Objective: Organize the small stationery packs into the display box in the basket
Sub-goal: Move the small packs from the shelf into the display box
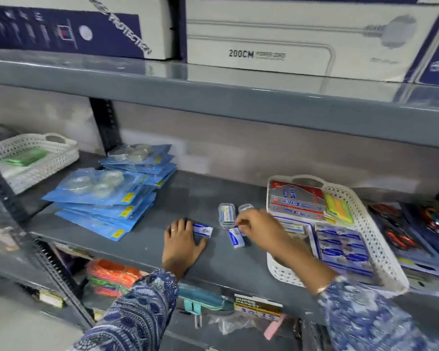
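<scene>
A white perforated basket (373,231) sits on the grey shelf at the right. Inside it lies a flat display box (312,241) with blue-white packs, a blue card of packs (342,247) beside it. On the shelf left of the basket lie two small blue-white packs: one (203,229) at the fingertips of my left hand (181,245), which rests flat, and one (236,238) under my right hand (257,230), whose fingers pinch at its upper end. Two clear plastic cases (227,214) stand just behind.
Red and silver staple boxes (295,200) and coloured sticky notes (338,210) fill the basket's far end. Stacked blue tape packs (104,196) lie at the left, another white basket (31,158) beyond. An upper shelf (213,97) overhangs. Scissors packs (401,236) lie right of the basket.
</scene>
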Demonstrator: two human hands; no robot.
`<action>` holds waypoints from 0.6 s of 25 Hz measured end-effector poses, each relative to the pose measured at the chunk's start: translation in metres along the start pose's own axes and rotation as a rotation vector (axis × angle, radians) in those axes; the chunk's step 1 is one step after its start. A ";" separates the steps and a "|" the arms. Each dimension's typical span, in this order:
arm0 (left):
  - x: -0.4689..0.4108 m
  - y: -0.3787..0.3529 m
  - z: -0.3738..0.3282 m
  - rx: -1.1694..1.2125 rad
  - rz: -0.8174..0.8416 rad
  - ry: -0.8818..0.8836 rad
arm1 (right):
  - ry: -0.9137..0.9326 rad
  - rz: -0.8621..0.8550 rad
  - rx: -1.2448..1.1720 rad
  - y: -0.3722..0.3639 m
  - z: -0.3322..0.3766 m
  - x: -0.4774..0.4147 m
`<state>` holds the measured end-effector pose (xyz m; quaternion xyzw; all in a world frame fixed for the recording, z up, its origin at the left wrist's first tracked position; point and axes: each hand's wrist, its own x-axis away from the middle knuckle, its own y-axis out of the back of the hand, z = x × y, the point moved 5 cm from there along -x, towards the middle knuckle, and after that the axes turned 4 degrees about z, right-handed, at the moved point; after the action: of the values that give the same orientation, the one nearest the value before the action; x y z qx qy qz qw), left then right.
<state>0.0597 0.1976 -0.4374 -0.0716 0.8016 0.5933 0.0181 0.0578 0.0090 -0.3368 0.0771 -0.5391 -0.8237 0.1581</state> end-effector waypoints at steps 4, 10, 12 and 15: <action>-0.001 -0.004 0.001 -0.006 -0.015 -0.006 | 0.008 0.104 0.006 -0.063 0.035 -0.053; -0.007 -0.008 0.002 -0.017 -0.024 -0.015 | -0.001 0.031 0.055 -0.084 0.049 -0.083; -0.007 -0.009 0.003 -0.027 -0.021 -0.016 | -0.014 0.032 0.068 -0.083 0.045 -0.088; -0.009 -0.012 0.005 -0.062 0.012 -0.012 | -0.011 -0.034 -0.005 -0.066 0.038 -0.086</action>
<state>0.0703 0.1995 -0.4489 -0.0637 0.7830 0.6185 0.0171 0.1158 0.0955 -0.3856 0.0813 -0.5367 -0.8279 0.1414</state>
